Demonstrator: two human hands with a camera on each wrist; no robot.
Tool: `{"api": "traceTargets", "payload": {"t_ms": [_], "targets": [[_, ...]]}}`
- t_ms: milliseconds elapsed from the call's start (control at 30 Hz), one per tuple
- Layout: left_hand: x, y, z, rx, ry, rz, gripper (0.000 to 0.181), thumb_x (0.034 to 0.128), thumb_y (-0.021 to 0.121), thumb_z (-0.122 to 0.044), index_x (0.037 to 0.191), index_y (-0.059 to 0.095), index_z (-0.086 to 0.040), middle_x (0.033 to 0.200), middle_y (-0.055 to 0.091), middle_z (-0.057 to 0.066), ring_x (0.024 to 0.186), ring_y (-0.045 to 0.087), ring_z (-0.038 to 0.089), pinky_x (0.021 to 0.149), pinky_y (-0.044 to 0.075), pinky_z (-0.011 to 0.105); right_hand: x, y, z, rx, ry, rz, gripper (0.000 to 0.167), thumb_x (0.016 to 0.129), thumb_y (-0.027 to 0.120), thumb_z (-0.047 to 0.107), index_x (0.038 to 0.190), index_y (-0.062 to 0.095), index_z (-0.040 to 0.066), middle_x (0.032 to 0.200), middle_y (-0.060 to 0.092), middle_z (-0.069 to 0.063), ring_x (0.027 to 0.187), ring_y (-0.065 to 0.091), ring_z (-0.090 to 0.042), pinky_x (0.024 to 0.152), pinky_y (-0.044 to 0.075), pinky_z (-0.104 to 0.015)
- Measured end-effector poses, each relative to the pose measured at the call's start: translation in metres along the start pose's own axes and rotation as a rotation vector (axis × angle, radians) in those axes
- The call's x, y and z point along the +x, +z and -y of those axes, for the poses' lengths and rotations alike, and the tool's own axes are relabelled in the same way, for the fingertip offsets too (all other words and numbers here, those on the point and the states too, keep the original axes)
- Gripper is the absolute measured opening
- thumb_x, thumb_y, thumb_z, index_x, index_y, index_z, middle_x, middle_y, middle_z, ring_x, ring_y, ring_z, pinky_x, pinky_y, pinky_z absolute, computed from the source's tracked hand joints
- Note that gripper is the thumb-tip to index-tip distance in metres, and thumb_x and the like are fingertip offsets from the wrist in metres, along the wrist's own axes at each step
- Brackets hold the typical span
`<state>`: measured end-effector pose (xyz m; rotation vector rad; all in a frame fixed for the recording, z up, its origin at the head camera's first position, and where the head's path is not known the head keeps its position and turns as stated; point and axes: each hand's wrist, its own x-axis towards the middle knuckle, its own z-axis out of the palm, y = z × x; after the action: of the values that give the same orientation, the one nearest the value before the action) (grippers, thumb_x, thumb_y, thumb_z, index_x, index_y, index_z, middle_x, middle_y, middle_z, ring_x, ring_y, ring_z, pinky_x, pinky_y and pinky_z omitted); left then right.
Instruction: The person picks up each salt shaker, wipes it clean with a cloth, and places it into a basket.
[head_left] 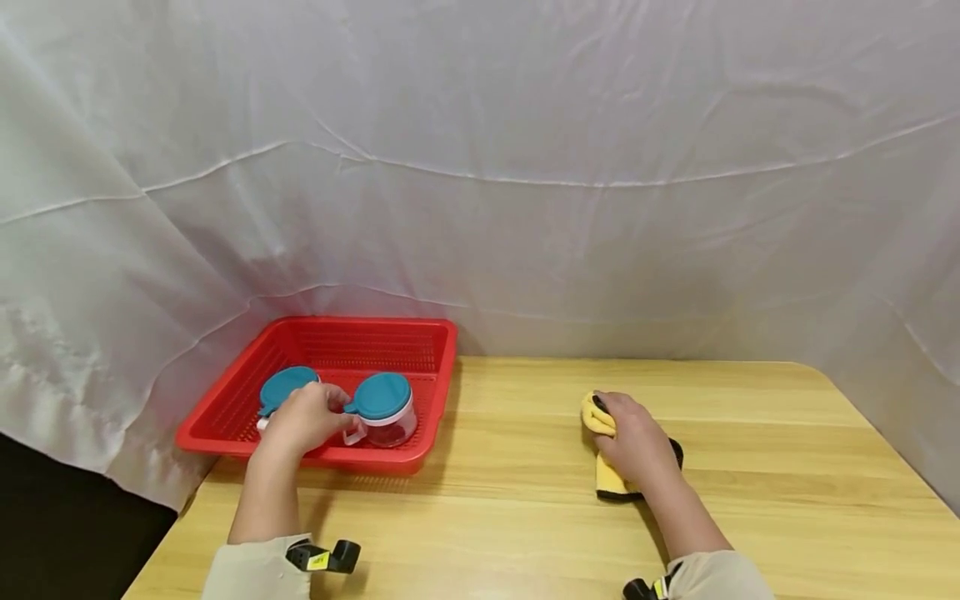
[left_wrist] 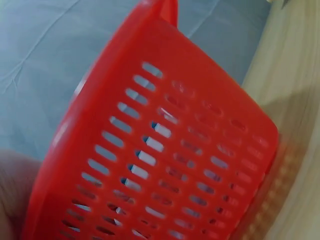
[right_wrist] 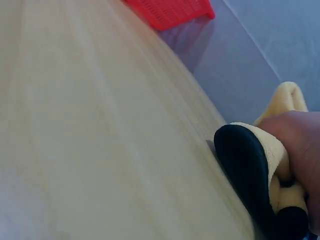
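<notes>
Two clear seasoning jars with blue-green lids stand in a red plastic basket [head_left: 438, 400]. My left hand [head_left: 303, 421] reaches over the basket's near rim, its thumb and fingers pinching at the handle side of the right jar [head_left: 384, 397]. The left jar [head_left: 285, 387] is partly covered by that hand. In the left wrist view, the basket's slotted wall [left_wrist: 200, 95] hides the fingers; only an edge of the hand [left_wrist: 15, 185] shows. My right hand [head_left: 641, 437] grips a folded yellow cloth with black edging [head_left: 611, 479] on the table, also seen as cloth [right_wrist: 272, 150] in the right wrist view.
The basket sits at the left back of the wooden table [head_left: 517, 517], close to a pale hanging curtain [head_left: 525, 250]. Table surface lies between the basket and the cloth. The table's left edge drops to a dark area.
</notes>
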<state>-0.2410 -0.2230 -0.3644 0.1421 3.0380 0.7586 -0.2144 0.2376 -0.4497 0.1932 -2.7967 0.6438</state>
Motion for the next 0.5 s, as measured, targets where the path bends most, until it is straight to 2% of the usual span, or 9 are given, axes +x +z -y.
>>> {"api": "traceTargets", "payload": {"t_ms": [133, 233, 367, 500], "targets": [[-0.003, -0.004, -0.005, -0.009, 0.011, -0.031, 0.043, 0.0839, 0.078, -0.026, 0.119, 0.068, -0.002, 0.114, 0.068, 0.019, 0.106, 0.060, 0.038, 0.083, 0.054, 0.055, 0.000, 0.007, 0.003, -0.081, -0.051, 0.020, 0.070, 0.087, 0.073, 0.036, 0.146, 0.046, 0.009, 0.144, 0.049, -0.019, 0.126, 0.051, -0.044, 0.099, 0.042, -0.063], [-0.006, -0.008, -0.010, -0.001, 0.020, -0.072, 0.045, 0.0876, 0.074, -0.030, 0.122, 0.066, -0.003, 0.117, 0.067, 0.020, 0.106, 0.060, 0.039, 0.082, 0.056, 0.053, 0.000, 0.010, 0.006, -0.119, -0.078, 0.029, 0.077, 0.087, 0.070, 0.047, 0.148, 0.043, 0.010, 0.147, 0.046, -0.019, 0.130, 0.047, -0.043, 0.102, 0.037, -0.065], [-0.011, -0.014, -0.023, -0.020, 0.032, -0.157, 0.050, 0.0921, 0.068, -0.035, 0.131, 0.060, -0.006, 0.124, 0.064, 0.021, 0.104, 0.060, 0.038, 0.078, 0.058, 0.050, 0.000, 0.013, 0.009, -0.141, -0.066, 0.060, 0.084, 0.087, 0.068, 0.053, 0.152, 0.036, 0.011, 0.153, 0.040, -0.018, 0.137, 0.040, -0.041, 0.108, 0.028, -0.067], [-0.014, -0.014, -0.042, -0.070, 0.103, -0.245, 0.059, 0.0931, 0.066, -0.040, 0.142, 0.051, -0.011, 0.142, 0.052, 0.017, 0.123, 0.053, 0.041, 0.090, 0.053, 0.056, 0.001, 0.014, 0.013, -0.148, -0.033, 0.098, 0.090, 0.086, 0.065, 0.058, 0.155, 0.030, 0.012, 0.158, 0.031, -0.017, 0.142, 0.032, -0.042, 0.110, 0.020, -0.070]]}}
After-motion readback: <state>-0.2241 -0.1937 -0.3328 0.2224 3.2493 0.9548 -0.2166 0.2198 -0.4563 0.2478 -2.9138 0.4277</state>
